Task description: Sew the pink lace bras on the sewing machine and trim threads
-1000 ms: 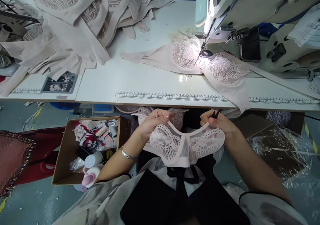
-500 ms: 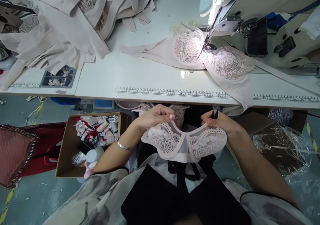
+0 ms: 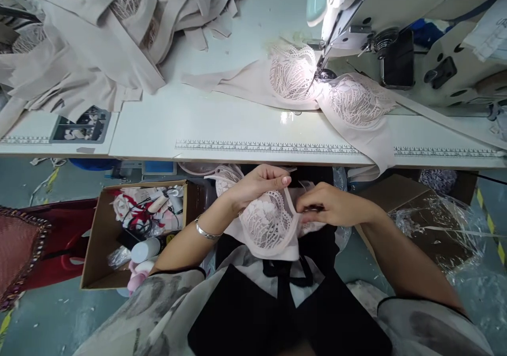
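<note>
A pale pink lace bra [image 3: 269, 224] is held over my lap, below the table's front edge. My left hand [image 3: 263, 184] pinches its upper edge between thumb and fingers, with one lace cup facing me. My right hand [image 3: 330, 205] is closed at the middle of the bra, beside the centre panel; a dark small tool shows partly under its fingers. The other cup is folded back and mostly hidden behind my right hand. On the table, another lace bra [image 3: 356, 100] lies spread out, its middle under the needle area of the sewing machine [image 3: 380, 23].
A heap of beige bra pieces [image 3: 130, 44] covers the table's left. Near it sits a grey tray [image 3: 81, 126] of small parts. A ruler strip [image 3: 257, 147] runs along the front edge. Below left stands a cardboard box [image 3: 95, 250] of odds and ends; plastic wrap [image 3: 447, 229] lies at right.
My right hand has moved left from the bra's far upper edge to its middle. The bra, stretched between both hands before, is now folded with one cup turned back.
</note>
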`<state>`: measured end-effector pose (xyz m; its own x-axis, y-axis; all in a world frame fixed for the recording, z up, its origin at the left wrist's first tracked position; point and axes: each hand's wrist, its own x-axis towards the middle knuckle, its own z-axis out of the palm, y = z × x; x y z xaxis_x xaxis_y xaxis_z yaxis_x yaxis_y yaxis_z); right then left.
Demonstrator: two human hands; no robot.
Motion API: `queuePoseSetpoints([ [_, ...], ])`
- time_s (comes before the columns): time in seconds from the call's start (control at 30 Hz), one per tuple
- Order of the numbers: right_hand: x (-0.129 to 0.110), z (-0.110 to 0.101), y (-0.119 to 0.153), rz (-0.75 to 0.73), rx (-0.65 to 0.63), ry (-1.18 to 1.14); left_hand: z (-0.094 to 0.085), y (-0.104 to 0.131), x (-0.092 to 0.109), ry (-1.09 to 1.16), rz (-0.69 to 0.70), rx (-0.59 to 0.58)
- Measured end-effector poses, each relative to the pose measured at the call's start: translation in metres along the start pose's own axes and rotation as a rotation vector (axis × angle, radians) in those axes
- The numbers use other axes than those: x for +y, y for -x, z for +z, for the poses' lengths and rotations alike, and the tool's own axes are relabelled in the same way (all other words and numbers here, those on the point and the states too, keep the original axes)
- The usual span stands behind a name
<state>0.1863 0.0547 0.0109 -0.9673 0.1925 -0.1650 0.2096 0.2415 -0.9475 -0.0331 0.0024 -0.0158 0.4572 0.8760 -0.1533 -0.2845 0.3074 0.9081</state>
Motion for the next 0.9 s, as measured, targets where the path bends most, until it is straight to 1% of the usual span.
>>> queuePoseSetpoints([
  [0.03,-0.001,-0.001,0.006,-0.049,-0.011,-0.072,0.0,0.002,0.005,-0.07,0.067,0.047],
  [0.07,-0.002,-0.002,0.013,-0.095,-0.013,-0.158,0.0,0.006,0.011,-0.158,0.162,0.111],
  [0.13,-0.005,-0.005,0.03,-0.174,0.032,-0.317,0.005,0.016,0.022,-0.383,0.393,0.258],
  [0.17,-0.007,-0.005,0.038,-0.19,0.089,-0.357,0.009,0.022,0.026,-0.501,0.503,0.318],
  [0.2,-0.01,-0.003,0.044,-0.185,0.171,-0.36,0.016,0.027,0.028,-0.612,0.587,0.347],
  [0.23,-0.013,-0.001,0.048,-0.154,0.267,-0.32,0.023,0.032,0.028,-0.707,0.635,0.34],
  [0.27,-0.017,0.003,0.05,-0.104,0.369,-0.244,0.03,0.035,0.027,-0.782,0.661,0.305],
  [0.33,-0.022,0.013,0.047,0.023,0.532,-0.052,0.044,0.037,0.016,-0.891,0.686,0.221],
  [0.37,-0.023,0.019,0.044,0.074,0.581,0.029,0.049,0.035,0.009,-0.936,0.697,0.204],
  [0.4,-0.023,0.025,0.041,0.108,0.617,0.093,0.053,0.033,0.001,-0.973,0.71,0.212],
  [0.5,-0.018,0.041,0.032,0.117,0.699,0.216,0.057,0.023,-0.019,-1.041,0.703,0.313],
  [0.57,-0.013,0.048,0.03,0.084,0.751,0.283,0.056,0.019,-0.025,-1.067,0.674,0.377],
  [0.67,-0.005,0.055,0.031,0.031,0.791,0.426,0.053,0.019,-0.026,-1.081,0.661,0.432],
  [0.73,0.003,0.057,0.033,0.022,0.862,0.593,0.052,0.021,-0.024,-1.038,0.646,0.458],
  [0.83,0.015,0.056,0.035,0.068,1.019,0.86,0.052,0.024,-0.02,-0.9,0.539,0.475],
  [0.87,0.019,0.054,0.035,0.087,1.033,0.914,0.052,0.025,-0.019,-0.847,0.494,0.467],
  [0.9,0.022,0.053,0.035,0.1,1.015,0.942,0.052,0.025,-0.018,-0.795,0.451,0.456],
])
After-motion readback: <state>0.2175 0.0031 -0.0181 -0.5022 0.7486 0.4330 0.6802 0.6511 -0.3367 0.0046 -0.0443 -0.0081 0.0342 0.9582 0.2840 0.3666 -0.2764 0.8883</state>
